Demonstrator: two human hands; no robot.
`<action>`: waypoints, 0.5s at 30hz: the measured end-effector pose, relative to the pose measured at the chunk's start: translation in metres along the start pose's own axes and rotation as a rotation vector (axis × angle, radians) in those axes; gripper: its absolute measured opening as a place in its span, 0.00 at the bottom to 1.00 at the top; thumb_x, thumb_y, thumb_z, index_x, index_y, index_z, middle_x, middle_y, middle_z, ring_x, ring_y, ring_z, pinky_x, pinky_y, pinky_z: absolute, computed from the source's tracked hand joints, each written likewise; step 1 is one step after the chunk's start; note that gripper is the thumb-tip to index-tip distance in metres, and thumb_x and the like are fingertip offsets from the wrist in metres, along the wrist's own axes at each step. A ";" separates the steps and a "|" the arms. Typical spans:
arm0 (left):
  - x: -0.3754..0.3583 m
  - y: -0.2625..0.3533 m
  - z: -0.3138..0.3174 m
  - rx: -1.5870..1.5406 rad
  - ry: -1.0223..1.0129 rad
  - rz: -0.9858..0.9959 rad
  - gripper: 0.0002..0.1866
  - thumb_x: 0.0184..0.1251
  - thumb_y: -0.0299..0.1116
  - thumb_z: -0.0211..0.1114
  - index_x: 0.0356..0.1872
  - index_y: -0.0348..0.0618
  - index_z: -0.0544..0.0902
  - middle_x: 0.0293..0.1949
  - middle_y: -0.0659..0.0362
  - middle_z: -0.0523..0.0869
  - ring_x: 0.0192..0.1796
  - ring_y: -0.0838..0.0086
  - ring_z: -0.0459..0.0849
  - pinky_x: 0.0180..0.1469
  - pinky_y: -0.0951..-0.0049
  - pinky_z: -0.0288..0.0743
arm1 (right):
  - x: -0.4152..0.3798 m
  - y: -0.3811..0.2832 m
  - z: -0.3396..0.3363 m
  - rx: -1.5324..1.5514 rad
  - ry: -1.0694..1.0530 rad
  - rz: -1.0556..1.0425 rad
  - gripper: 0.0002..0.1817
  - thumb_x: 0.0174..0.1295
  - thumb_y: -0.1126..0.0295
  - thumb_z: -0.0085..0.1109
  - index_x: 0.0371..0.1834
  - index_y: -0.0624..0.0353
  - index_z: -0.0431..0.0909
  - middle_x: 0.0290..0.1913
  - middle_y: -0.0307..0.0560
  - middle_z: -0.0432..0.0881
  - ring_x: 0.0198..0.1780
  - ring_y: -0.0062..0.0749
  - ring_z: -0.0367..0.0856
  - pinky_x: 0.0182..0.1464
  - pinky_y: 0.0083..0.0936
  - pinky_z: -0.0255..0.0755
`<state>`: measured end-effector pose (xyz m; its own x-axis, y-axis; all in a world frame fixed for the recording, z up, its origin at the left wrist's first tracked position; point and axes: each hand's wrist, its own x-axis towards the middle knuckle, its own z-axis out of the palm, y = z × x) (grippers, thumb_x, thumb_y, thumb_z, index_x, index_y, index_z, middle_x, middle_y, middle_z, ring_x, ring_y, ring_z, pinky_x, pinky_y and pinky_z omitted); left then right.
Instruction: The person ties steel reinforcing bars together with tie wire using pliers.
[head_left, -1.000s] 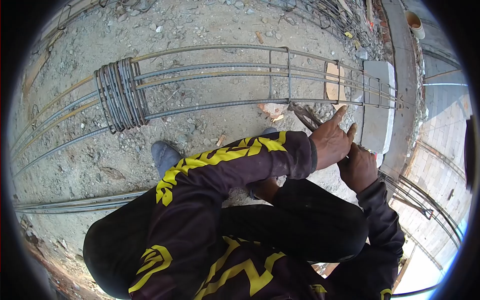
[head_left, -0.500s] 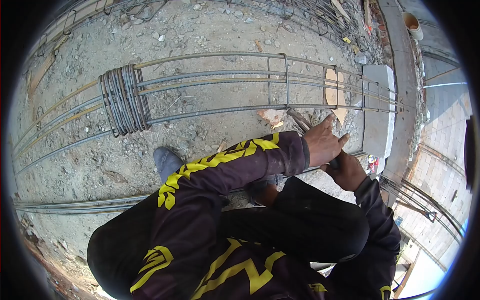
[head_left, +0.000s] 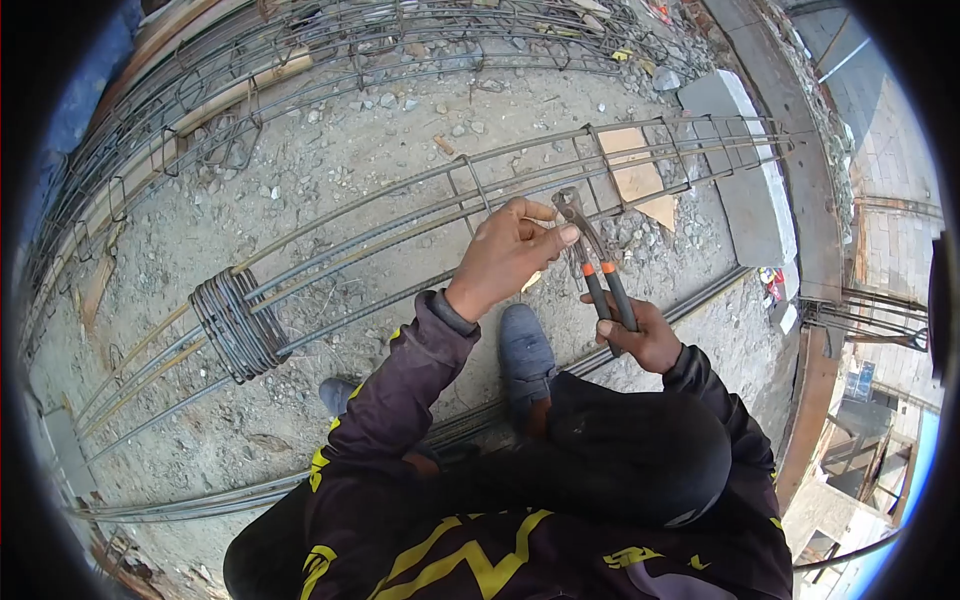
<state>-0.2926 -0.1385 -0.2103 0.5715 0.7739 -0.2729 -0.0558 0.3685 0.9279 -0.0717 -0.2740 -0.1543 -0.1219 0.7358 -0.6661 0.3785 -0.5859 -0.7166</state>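
Observation:
My right hand (head_left: 648, 338) is wrapped round the dark, orange-banded handles of end-cutting pincers (head_left: 620, 292). Their jaws point away from me, close to the near bars of a rebar cage (head_left: 540, 187). Just left of the jaws is my left hand (head_left: 505, 250), thumb and fingers drawn together in a pinch; whatever they hold is too small to make out. Long ribbed bars of the cage run past both hands, with square stirrups (head_left: 590, 165) around them at the right. A tight bundle of stirrups (head_left: 238, 325) hangs round the bars further left.
A concrete block (head_left: 755, 200) lies under the cage's right end, and a piece of board (head_left: 635, 170) beneath its bars. More rebar cages (head_left: 370, 35) lie along the far side. Loose bars (head_left: 230, 503) run beside my feet. My shoe (head_left: 525, 355) stands on the gravelly ground.
My view has swung, so the cage now slants. My left hand has moved left off the pincers and closed into a pinch. The pincers now show fully in my right hand.

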 end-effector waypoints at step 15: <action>0.013 -0.004 0.001 0.055 0.197 -0.115 0.09 0.72 0.38 0.68 0.37 0.44 0.83 0.27 0.65 0.82 0.23 0.83 0.80 0.22 0.82 0.72 | 0.036 0.032 -0.035 0.590 -0.325 -0.111 0.39 0.70 0.62 0.62 0.81 0.57 0.54 0.64 0.53 0.79 0.64 0.38 0.78 0.68 0.36 0.68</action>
